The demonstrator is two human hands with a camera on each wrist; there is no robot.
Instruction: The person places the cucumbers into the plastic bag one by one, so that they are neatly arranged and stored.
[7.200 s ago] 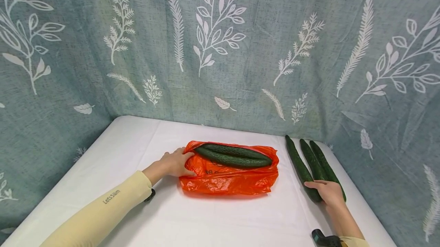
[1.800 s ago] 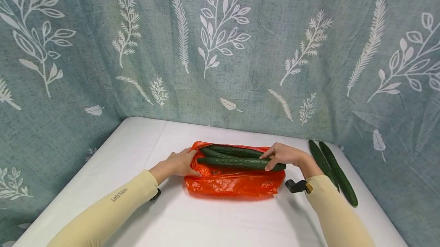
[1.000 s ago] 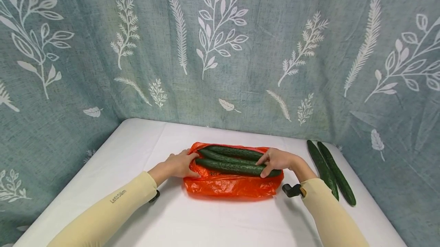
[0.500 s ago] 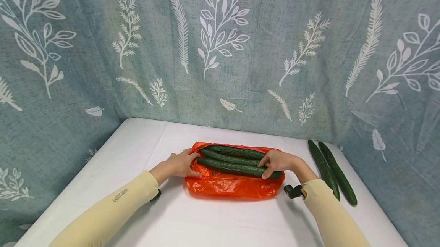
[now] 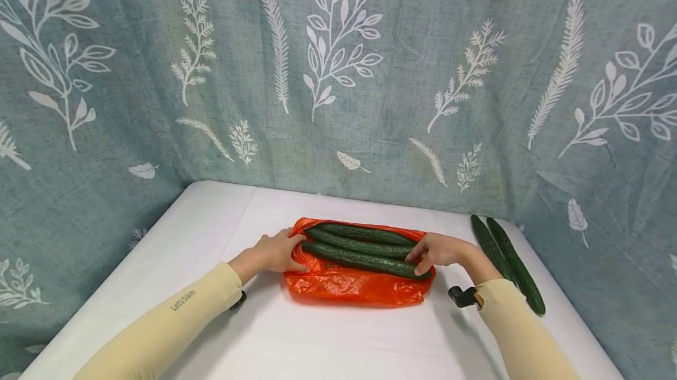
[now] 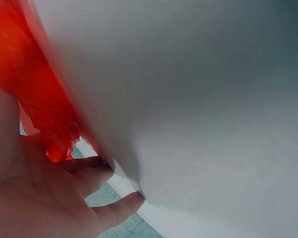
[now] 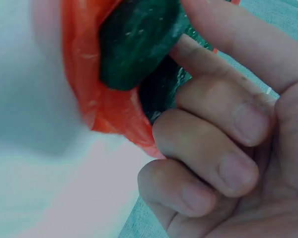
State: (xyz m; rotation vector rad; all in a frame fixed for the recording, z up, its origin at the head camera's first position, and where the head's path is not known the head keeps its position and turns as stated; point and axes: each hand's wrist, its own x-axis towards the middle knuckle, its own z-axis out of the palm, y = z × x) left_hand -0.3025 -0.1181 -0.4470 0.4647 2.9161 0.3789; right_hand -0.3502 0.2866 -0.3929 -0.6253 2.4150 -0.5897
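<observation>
An orange-red plastic bag (image 5: 354,287) lies open on the white table, with three dark green cucumbers side by side in it. My left hand (image 5: 274,252) holds the bag's left end, thumb at the front and fingers at the back; in the left wrist view its fingertips reach the table beside the crumpled bag (image 6: 35,74). My right hand (image 5: 444,251) pinches the right end of the front cucumber (image 5: 359,259) between thumb and index finger. In the right wrist view the other fingers are curled beside that cucumber end (image 7: 134,44), and the bag's edge (image 7: 82,64) surrounds it.
Two more cucumbers (image 5: 520,268) lie side by side near the table's right edge, partly behind the right forearm. The white table (image 5: 317,345) meets a grey-green curtain (image 5: 338,151) with white leaf prints at its back and sides.
My right hand has brought one cucumber from the group on the right into the bag. It lowered the cucumber, then shifted slightly right along it. My left hand has kept its hold.
</observation>
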